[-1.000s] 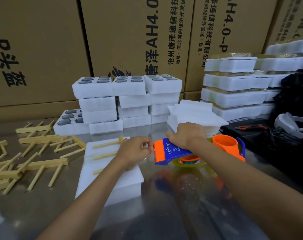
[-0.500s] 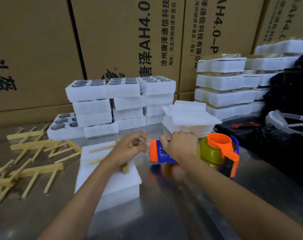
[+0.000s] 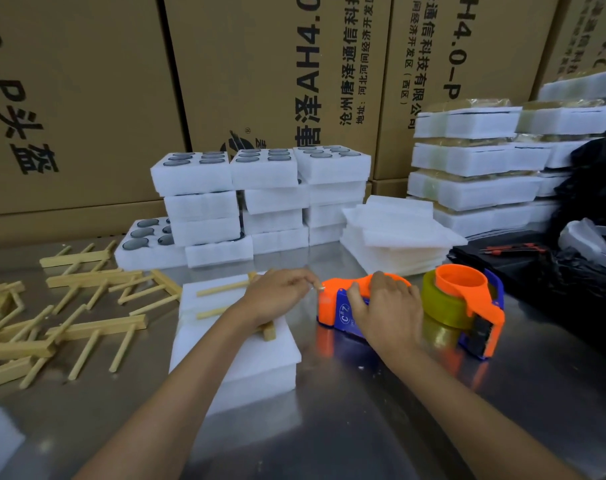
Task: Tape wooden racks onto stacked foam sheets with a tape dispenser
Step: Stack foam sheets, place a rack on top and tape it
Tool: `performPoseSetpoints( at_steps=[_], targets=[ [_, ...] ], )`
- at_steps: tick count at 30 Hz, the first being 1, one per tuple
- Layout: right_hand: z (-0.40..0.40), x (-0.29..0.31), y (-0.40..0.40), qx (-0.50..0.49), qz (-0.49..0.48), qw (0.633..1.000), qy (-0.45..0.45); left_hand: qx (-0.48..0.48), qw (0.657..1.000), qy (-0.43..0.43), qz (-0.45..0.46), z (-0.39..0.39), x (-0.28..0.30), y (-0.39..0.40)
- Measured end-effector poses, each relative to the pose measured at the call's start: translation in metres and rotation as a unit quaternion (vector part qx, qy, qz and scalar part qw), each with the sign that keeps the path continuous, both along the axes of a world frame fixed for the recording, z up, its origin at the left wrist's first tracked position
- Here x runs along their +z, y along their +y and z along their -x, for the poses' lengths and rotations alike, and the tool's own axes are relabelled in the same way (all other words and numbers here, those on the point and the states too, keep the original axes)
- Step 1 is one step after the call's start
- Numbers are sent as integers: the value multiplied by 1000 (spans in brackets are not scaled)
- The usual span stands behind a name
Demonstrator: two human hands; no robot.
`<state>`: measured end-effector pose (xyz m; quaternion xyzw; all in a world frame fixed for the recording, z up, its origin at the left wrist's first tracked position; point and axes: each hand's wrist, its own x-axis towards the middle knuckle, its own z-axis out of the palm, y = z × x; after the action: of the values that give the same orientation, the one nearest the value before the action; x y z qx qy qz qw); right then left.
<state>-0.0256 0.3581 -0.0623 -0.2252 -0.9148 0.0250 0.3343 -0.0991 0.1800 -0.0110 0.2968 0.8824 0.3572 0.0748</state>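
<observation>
The tape dispenser point(image 3: 412, 306), previously lifted, is now rested on the table point(image 3: 363, 427), gripped by the right hand point(image 3: 384, 306); tape is pinched by the left hand point(image 3: 280, 292).

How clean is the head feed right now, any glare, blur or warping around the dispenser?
Head view: the steel table reflects light and mirrors the tape dispenser; left hand and right hand look slightly soft; the cardboard boxes lean outward from wide-angle distortion; the bottom-left corner is blurred.
</observation>
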Motion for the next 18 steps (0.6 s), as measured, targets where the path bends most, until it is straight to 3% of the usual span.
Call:
performPoseSetpoints(
  at_steps=[5, 7, 12, 16, 18],
  targets=[
    [4, 14, 6, -16, 72, 992, 102, -16, 962, 167, 214, -1, -5, 9],
    [4, 19, 13, -52, 97, 987, 119, -20, 940, 178, 290, -1, -6, 11],
    [3, 19, 31, -96, 175, 978, 57, -15, 867, 138, 478, -4, 0, 23],
    [0, 22, 30, -87, 188, 977, 43, 21, 825, 157, 543, -14, 1, 34],
    [-4, 25, 25, -69, 158, 983, 55, 47, 829, 197, 522, -21, 3, 30]
  ],
)
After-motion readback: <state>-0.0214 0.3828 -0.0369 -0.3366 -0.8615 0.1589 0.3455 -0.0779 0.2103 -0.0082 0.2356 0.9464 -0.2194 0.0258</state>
